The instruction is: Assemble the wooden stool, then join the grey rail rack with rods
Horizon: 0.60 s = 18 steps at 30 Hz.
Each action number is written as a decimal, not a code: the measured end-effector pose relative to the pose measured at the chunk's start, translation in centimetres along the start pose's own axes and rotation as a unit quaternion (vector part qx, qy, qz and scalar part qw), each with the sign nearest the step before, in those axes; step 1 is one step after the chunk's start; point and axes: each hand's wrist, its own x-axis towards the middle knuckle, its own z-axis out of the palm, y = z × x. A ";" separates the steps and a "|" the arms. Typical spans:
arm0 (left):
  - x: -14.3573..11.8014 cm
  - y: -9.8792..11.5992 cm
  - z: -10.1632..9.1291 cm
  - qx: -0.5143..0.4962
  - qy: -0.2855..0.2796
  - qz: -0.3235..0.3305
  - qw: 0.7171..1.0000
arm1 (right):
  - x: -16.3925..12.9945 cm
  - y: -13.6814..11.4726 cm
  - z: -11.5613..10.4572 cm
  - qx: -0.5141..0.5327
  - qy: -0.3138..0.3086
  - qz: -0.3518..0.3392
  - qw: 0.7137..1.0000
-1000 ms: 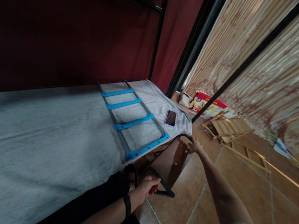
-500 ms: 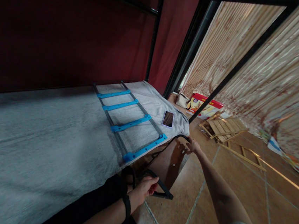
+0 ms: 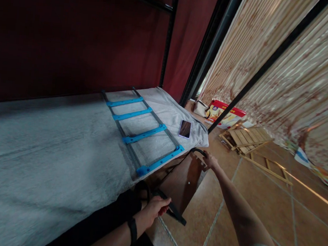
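Observation:
Below the bed's edge is a brown board (image 3: 182,179) with black tubular legs, which looks like a small folding table. My right hand (image 3: 210,161) is closed around a curved black leg (image 3: 198,151) at its far side. At the near side my left hand (image 3: 157,208), with a black band on the wrist, is closed at a straight black leg (image 3: 177,214). That leg slants down to the right past my fingers. Part of the board and its underside are hidden beneath the bed edge and my left hand.
A grey-white blanket (image 3: 63,144) covers the bed. On it lie a blue-runged ladder frame (image 3: 146,114) and a phone (image 3: 185,129). Wooden slatted pieces (image 3: 249,139) and a red-yellow box (image 3: 225,114) are on the tiled floor (image 3: 239,207), near a black post (image 3: 251,83).
My left hand has shifted slightly left, and the near leg slants more steeply downward, showing more of the board. My right hand has barely moved on the far leg.

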 end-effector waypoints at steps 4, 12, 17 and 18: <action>0.1 0.0 1.0 -0.049 0.023 -0.010 0.998 | -0.4 0.3 -0.2 -0.008 -0.001 0.003 1.000; -0.4 0.1 0.9 -0.053 0.005 0.002 0.999 | -0.2 0.5 -0.6 -0.023 0.009 0.024 0.999; -0.4 0.1 1.1 -0.051 0.002 0.002 0.999 | -0.2 0.4 -0.5 -0.027 0.003 0.028 0.999; -0.3 0.1 1.2 -0.052 0.003 0.003 0.999 | -0.2 0.4 -0.6 -0.028 0.003 0.029 0.999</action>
